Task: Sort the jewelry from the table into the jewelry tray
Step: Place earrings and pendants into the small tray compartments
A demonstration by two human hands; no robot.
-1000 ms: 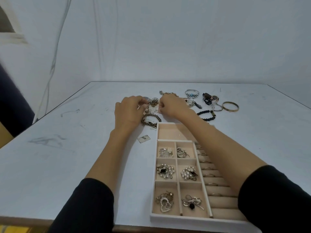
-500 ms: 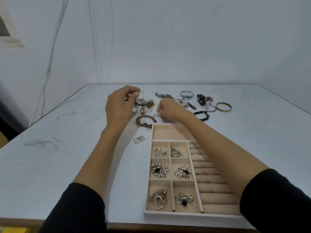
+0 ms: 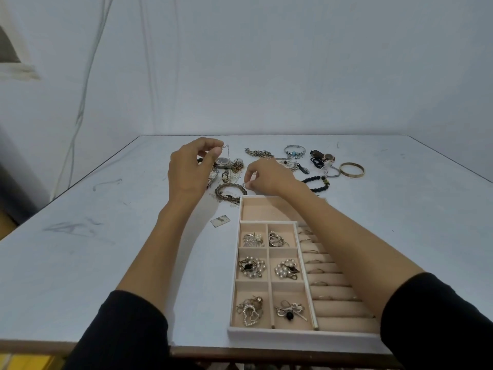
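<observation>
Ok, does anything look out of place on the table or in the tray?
Only a small flat card, lying alone on the table left of the tray, apart from the jewelry pile; it doesn't look like jewelry. The tray's filled compartments look tidy.

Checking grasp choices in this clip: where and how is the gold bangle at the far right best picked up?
Take the gold bangle by its right rim, from above: one of the fingers inside the ring, thumb outside. It lies flat, a thin open ring, so a rim pinch fits; its right side is free, while a silver hoop crowds its left.
</observation>
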